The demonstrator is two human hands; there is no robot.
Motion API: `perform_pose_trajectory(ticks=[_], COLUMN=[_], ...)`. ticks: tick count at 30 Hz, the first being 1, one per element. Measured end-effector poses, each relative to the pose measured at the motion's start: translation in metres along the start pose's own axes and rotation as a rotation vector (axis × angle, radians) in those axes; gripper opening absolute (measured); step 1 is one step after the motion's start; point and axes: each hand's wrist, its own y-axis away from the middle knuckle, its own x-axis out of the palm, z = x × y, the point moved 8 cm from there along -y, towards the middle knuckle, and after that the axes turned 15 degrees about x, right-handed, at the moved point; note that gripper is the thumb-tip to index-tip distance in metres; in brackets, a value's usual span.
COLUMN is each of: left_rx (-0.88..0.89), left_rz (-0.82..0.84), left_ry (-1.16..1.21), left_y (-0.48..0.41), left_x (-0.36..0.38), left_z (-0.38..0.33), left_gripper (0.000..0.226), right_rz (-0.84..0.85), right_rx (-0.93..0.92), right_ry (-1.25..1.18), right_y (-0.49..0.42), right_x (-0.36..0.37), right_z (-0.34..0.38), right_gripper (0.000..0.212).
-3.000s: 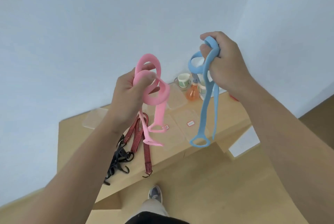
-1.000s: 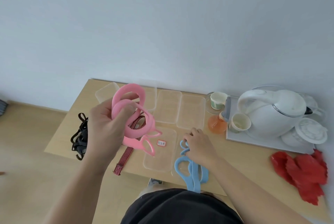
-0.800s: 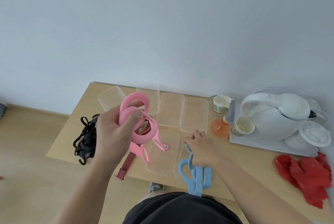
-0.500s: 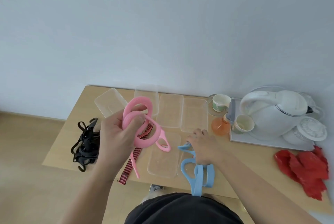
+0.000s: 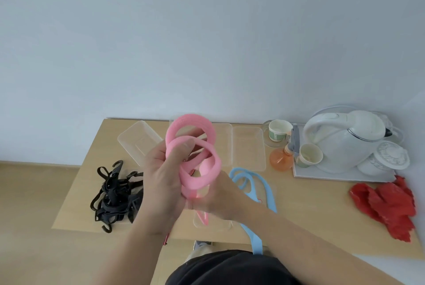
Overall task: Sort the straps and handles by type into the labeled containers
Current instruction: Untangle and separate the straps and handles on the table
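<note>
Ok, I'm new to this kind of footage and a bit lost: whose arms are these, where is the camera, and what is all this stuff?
There is no machine here. A person works with bare hands, and the single camera sits on their head, looking down at a wooden table. The left hand grips the pink handles. The right hand seems to pinch their dangling lower end. The blue handles lie on the table, one end hanging over the near edge. A pile of black straps lies on the left, with clear containers behind. A white kettle, cups and something red and crumpled are on the right.
</note>
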Motion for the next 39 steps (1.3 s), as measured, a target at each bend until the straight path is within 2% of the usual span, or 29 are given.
perform_pose_trajectory(ticks=[2,4,6,9,12,15,17,19,22,24,28,32,36,39], left_rx=[-0.015,-0.037,-0.042,-0.026,0.002,-0.057,-0.159,-0.231,-0.276,-0.324,-0.423,-0.411,-0.360,-0.363], left_rz=[-0.054,-0.122,-0.160,-0.154,-0.042,0.058,0.087,0.065,0.043,0.102,0.203,0.230,0.285,0.367], left_ry=[0.056,0.093,0.073,-0.048,-0.238,-0.443,-0.540,-0.572,-0.614,-0.658,-0.727,-0.775,-0.871,-0.899], left_y=[-0.002,-0.006,-0.010,-0.008,0.004,0.015,0.024,0.030,0.028,0.021,0.017,0.012,0.004,0.004], left_x=[0.001,-0.005,-0.018,-0.038,-0.053,-0.073,-0.087,-0.098,-0.108,-0.108,-0.112,-0.117,-0.119,-0.115], left_z=[0.005,0.014,0.025,0.041,0.051,0.082,0.109,0.131,0.149,0.158,0.185,0.203,0.206,0.210], left_gripper=[0.037,0.022,0.013,0.028,0.042,0.046,0.049,0.045,0.038,0.042,0.046,0.048,0.047,0.052], right_rz=[-0.094,-0.121,-0.130,-0.218,-0.257,-0.177,-0.216,-0.287,-0.301,-0.334,-0.374,-0.375,-0.354,-0.394], right_rx=[0.096,0.123,0.185,0.326,0.469,0.576,0.650,0.710,0.748,0.809,0.933,0.990,0.960,0.912], right_ry=[-0.008,-0.089,-0.227,-0.406,-0.665,-0.846,-0.713,-0.537,-0.613,-0.688,-0.554,-0.317,-0.398,-0.346], right_y=[0.000,-0.001,-0.003,-0.006,-0.005,-0.009,-0.014,-0.013,-0.018,-0.019,-0.022,-0.023,-0.018,-0.014], right_x=[0.000,-0.001,-0.003,-0.015,-0.020,-0.009,-0.006,-0.007,0.002,0.005,-0.001,-0.010,-0.012,-0.013], right_z=[-0.008,-0.019,-0.032,-0.065,-0.087,-0.097,-0.111,-0.120,-0.127,-0.136,-0.160,-0.165,-0.158,-0.162], right_gripper=[0.041,0.011,0.017,0.014,0.013,0.023,0.026,0.019,0.013,0.013,0.009,0.038,0.031,0.045])
